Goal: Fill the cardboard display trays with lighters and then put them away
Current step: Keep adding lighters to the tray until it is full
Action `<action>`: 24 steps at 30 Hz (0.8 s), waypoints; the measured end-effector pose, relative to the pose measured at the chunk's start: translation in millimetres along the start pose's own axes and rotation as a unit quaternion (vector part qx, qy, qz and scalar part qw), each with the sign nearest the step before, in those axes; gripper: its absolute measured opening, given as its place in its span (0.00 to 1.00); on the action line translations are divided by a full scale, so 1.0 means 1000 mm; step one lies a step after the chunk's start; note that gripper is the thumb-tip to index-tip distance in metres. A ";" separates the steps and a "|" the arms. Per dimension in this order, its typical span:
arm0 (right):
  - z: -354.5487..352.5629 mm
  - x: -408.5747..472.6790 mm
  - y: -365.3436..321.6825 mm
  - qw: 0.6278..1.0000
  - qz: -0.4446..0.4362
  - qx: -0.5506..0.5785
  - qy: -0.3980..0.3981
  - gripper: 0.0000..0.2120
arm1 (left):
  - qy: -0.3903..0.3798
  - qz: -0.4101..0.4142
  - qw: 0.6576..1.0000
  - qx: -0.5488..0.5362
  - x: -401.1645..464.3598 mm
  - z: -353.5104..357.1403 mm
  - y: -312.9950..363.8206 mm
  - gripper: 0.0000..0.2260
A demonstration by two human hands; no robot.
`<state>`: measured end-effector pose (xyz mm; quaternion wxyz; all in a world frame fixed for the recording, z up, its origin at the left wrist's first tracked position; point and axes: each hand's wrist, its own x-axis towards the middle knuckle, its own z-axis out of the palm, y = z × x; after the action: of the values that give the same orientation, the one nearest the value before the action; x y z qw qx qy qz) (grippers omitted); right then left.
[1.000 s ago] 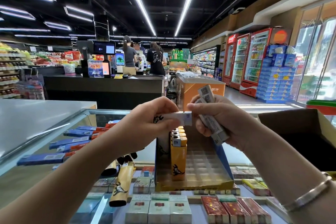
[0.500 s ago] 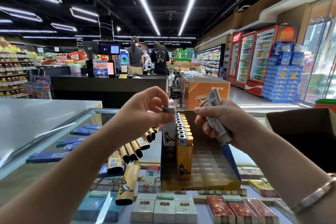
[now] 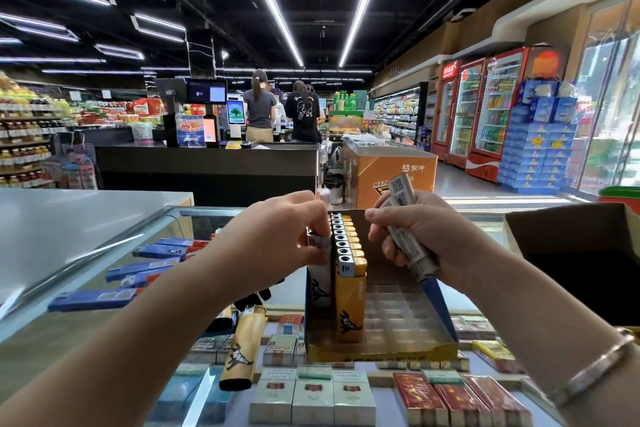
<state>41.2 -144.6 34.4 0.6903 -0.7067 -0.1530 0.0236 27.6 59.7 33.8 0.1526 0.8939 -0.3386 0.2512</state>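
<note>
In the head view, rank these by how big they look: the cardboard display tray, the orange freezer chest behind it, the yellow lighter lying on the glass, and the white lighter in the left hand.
1. Display tray
2. Orange freezer chest, farther away, so truly bigger
3. Yellow lighter
4. White lighter, partly hidden by the left hand

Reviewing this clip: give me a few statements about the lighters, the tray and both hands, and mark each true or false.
1. The left hand pinches the white lighter by its top, at the display tray's left edge. True.
2. The right hand is empty. False: it grips a bundle of white lighters.
3. A row of yellow lighters stands upright in the tray. True.
4. Every slot in the tray is filled. False: the clear slots right of the yellow row are empty.
5. A loose yellow lighter lies on the glass counter, left of the tray. True.
</note>
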 end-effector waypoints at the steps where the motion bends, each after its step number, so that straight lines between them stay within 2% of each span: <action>1: 0.000 0.000 0.000 1.000 0.001 -0.004 0.000 0.07 | -0.006 0.008 1.000 0.007 0.000 0.001 0.001 0.10; 7: 0.002 -0.001 0.001 1.000 0.008 0.003 0.002 0.07 | -0.022 -0.010 1.000 -0.010 0.000 -0.003 0.000 0.05; 10: 0.001 -0.001 0.000 0.999 0.012 -0.044 0.024 0.09 | 0.052 -0.013 0.999 0.005 0.000 -0.004 0.000 0.21; 12: 0.000 -0.001 -0.001 0.997 0.010 -0.070 0.043 0.15 | 0.109 -0.007 0.994 0.000 -0.001 -0.005 0.002 0.22; 14: 0.001 -0.001 -0.003 0.996 0.006 -0.062 0.055 0.16 | 0.148 0.004 0.989 -0.011 0.000 -0.006 0.005 0.21; 19: 0.005 -0.002 -0.006 0.994 -0.005 0.073 0.082 0.19 | 0.146 0.064 0.987 -0.010 -0.001 0.003 0.016 0.18; 24: 0.008 -0.002 -0.003 0.976 0.012 0.203 0.083 0.21 | 0.153 0.112 0.982 0.000 -0.003 0.007 0.023 0.18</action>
<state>37.1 -137.2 37.1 0.8292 -0.5534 -0.0786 0.0039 12.8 41.5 28.4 0.1731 0.8011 -0.4094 0.4010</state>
